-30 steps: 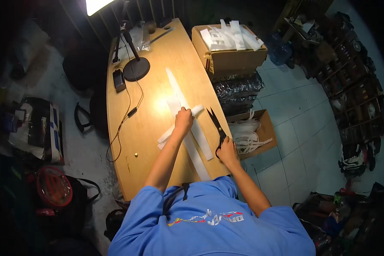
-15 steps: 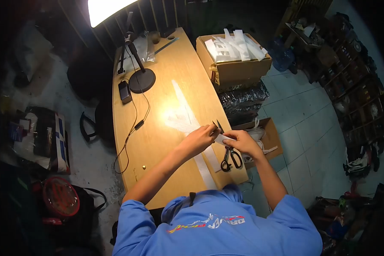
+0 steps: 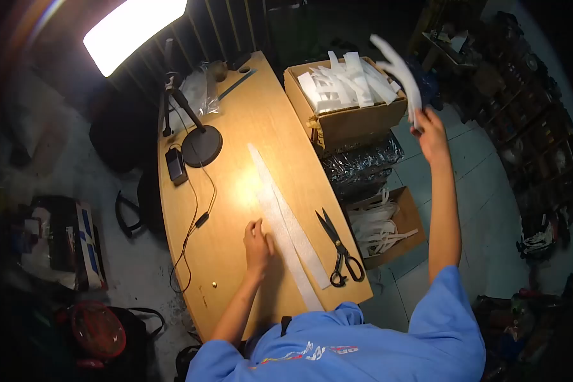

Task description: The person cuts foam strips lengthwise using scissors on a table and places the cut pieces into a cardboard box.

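My right hand is raised out past the table's right side, its fingers closed on the end of a white strip. The strip curves up and away from the hand, slightly smeared by motion. Over the wooden table my left hand hovers with fingers loosely bent and thumb apart, holding nothing I can see. Just right of it lie two long white strips of material, side by side and narrowing toward the far end. Black-handled scissors rest on the table near its right edge, blades slightly apart.
A cardboard box piled with white strips stands right of the table. Below it, an open carton holds thin white offcuts. A lamp base, a small black device and a cable occupy the table's left side.
My right hand has swung out to the upper right with a white strip. The scissors, earlier at my hands, now lie on the table. My left hand has moved left and down.
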A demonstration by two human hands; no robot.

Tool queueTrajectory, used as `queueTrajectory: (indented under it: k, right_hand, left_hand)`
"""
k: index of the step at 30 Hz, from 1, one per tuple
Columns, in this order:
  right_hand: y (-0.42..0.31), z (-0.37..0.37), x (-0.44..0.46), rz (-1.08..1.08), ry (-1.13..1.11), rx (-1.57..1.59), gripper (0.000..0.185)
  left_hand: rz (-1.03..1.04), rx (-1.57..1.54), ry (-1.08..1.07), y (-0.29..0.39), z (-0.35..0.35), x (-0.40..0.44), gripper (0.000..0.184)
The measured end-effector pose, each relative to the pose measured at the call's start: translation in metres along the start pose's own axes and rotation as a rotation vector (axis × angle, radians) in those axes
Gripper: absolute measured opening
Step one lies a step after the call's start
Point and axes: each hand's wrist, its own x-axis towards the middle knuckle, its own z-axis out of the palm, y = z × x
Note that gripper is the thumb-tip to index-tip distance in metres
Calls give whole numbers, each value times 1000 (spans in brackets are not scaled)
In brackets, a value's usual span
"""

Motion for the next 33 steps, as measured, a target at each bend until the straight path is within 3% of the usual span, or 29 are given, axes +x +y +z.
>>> queueTrajectory:
  k: [3, 10, 14, 17, 20, 21, 23, 24, 26, 28, 29, 32, 33]
  right_hand:
    - [9, 4, 70, -63, 23, 133, 27]
    - [91, 7, 198, 143, 72, -12, 22]
    - [120, -1, 232, 285, 169, -288, 28]
    - [103, 16, 220, 313, 276, -575, 29]
    - [93, 11, 210, 129, 285, -1023, 44]
    - [92, 9, 202, 84, 275, -1204, 48]
    - [83, 22, 149, -28, 352, -1173, 52]
    - [103, 12, 135, -153, 427, -1242, 46]
    - [116, 33, 57, -181, 251, -1042, 41]
    - [132, 63, -34, 173, -105, -851, 31]
    - [151, 66, -76, 187, -300, -922, 28]
    - [159, 95, -189, 309, -356, -985, 32]
    - [159, 100, -210, 352, -333, -1020, 36]
  left_hand:
    - [-33, 173, -50, -8, 5, -14, 50]
    - [-30, 209, -80, -20, 11, -13, 53]
    - [-62, 179, -91, -21, 9, -12, 54]
    - [-61, 163, -90, -22, 12, -13, 54]
    - [-53, 184, -76, -26, 14, -13, 55]
    - [-55, 199, -74, -27, 16, -13, 55]
    - [-42, 199, -79, -32, 16, -19, 57]
    - [-72, 159, -98, -26, 12, -16, 57]
    - [-5, 183, -52, -32, 15, -17, 56]
    - [-16, 154, -72, -30, 12, -15, 56]
    - [-19, 136, -85, -28, 12, -17, 57]
    - [184, 243, -186, -36, 12, -15, 64]
    - [335, 278, -210, -33, 12, -9, 66]
